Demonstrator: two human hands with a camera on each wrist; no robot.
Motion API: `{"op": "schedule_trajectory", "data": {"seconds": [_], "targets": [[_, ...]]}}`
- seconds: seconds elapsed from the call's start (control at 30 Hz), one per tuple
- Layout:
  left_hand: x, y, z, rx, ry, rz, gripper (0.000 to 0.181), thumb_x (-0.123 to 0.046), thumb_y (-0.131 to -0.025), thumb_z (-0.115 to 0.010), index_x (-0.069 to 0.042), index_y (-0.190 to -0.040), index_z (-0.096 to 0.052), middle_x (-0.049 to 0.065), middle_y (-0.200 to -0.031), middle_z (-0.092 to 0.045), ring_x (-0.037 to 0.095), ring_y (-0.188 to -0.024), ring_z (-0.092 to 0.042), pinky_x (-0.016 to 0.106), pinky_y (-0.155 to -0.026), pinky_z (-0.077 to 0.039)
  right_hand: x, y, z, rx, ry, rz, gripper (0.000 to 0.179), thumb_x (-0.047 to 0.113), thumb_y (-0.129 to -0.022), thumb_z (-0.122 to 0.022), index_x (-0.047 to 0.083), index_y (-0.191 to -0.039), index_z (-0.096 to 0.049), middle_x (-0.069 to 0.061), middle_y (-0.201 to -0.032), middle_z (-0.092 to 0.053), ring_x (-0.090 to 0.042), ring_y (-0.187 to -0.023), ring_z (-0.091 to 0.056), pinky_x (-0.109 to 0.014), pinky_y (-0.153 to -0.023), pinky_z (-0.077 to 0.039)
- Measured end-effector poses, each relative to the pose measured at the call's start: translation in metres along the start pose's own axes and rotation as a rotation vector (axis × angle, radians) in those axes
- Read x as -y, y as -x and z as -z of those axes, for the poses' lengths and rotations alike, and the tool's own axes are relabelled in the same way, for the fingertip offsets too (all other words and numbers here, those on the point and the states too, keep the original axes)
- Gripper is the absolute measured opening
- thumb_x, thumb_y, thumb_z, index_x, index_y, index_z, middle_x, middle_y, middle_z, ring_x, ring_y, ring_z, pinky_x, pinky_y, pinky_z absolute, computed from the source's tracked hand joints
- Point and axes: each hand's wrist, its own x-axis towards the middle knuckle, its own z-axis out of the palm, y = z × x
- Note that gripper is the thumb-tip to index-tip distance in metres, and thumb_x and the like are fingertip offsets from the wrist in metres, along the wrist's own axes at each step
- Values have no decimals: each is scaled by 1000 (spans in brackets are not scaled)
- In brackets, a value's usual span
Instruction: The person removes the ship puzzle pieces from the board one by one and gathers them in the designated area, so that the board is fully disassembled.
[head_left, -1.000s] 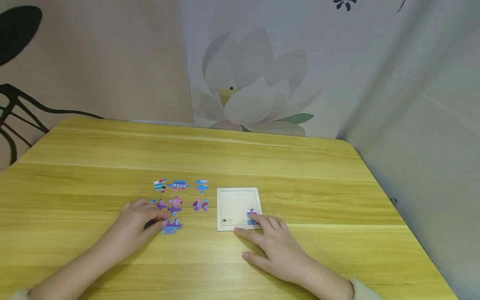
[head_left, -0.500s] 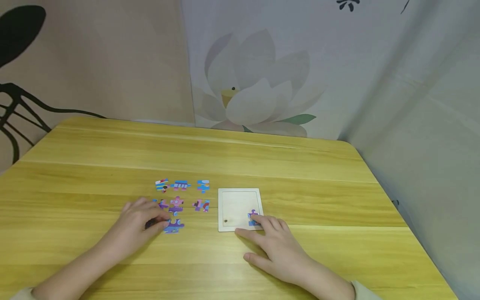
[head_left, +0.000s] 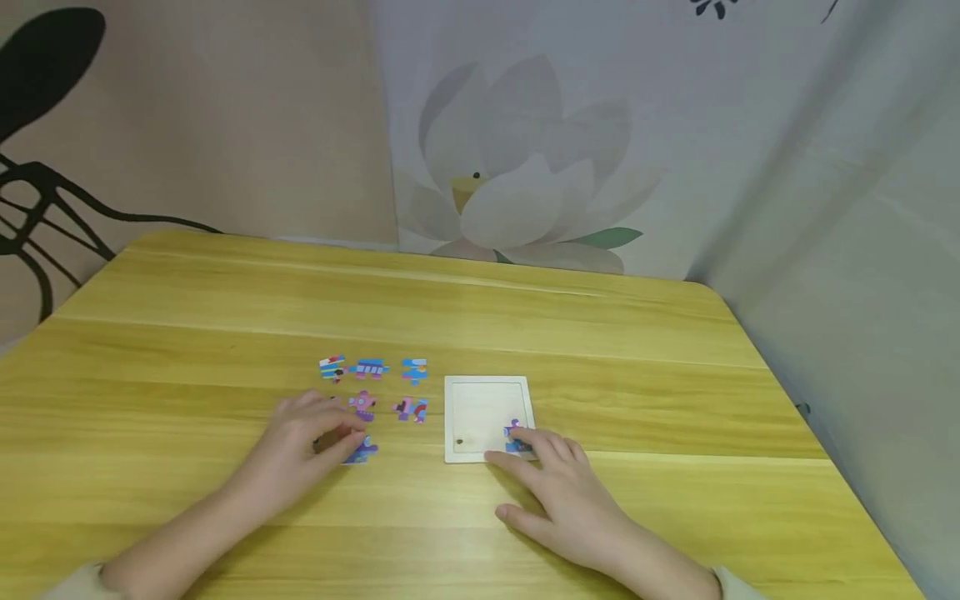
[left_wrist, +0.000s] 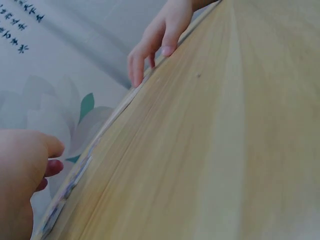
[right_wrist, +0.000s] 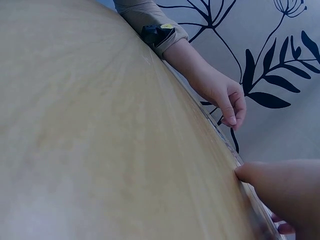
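Observation:
My left hand (head_left: 296, 442) hovers at the loose puzzle pieces, its thumb and index finger bent toward each other; no piece shows between them. Under its fingertips lies a blue-purple puzzle piece (head_left: 364, 450), partly covered. A pink-purple puzzle piece (head_left: 362, 405) is just beyond. In the right wrist view the left hand (right_wrist: 222, 97) appears raised off the tabletop. My right hand (head_left: 558, 496) reaches over the square wooden puzzle tray (head_left: 486, 379), fingers extended. Its index fingertip touches a purple-blue puzzle piece (head_left: 513, 435) in the tray's lower right corner.
Beyond the left hand lie more loose pieces: a striped piece (head_left: 332, 367), a blue-purple windowed piece (head_left: 369, 368), a blue piece (head_left: 414, 370) and a pink-red piece (head_left: 410, 409). The wooden table (head_left: 637, 375) meets a printed curtain (head_left: 555, 125) behind.
My left hand has shifted slightly right over the pieces, covering more of the nearest one and the left one of the middle row. The right hand stays on the tray. The head view has shifted a little.

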Motion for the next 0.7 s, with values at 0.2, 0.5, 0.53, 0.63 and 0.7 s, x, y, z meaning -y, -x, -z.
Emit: {"op": "schedule_trajectory", "data": {"seconds": [0.2,0.5,0.53,0.63,0.7], "targets": [[-8,-6,-12,21,50,-21,15,-7,-76,-79,-17,-85,-72,-24,-74,-55,4,-81,-48,44,-86,-32,0,1,1,-1,-8,-17,51,47,-89,-62,31,-137,-52,-4,-146,-37,-25,-134,-29,-50,-106,-22],[-21,-22,-34,58,127,-34,13,-6,-79,-77,-16,-87,-73,-23,-76,-56,4,-80,-49,47,-92,-33,1,1,1,14,-31,-63,52,47,-88,-62,35,-138,-51,-12,-149,-32,-32,-136,-26,-52,-107,-20],[-22,-24,-37,64,130,-28,13,-6,-79,-77,-16,-87,-73,-23,-76,-56,4,-79,-49,47,-92,-33,1,1,1,16,-33,-68,52,48,-88,-62,36,-138,-51,-13,-150,-30,-33,-136,-25,-53,-107,-20],[-24,-29,-42,76,120,-15,12,-8,-79,-77,-16,-87,-73,-22,-78,-57,4,-81,-49,43,-87,-37,1,2,1,26,-42,-85,53,49,-89,-61,38,-139,-49,-15,-153,-25,-35,-138,-22,-55,-107,-19],[-25,-32,-45,83,120,-6,11,-9,-79,-77,-16,-87,-73,-22,-78,-57,4,-81,-49,41,-84,-37,1,2,0,32,-50,-94,53,50,-89,-60,39,-139,-48,-17,-154,-22,-36,-138,-21,-56,-107,-18]]}}
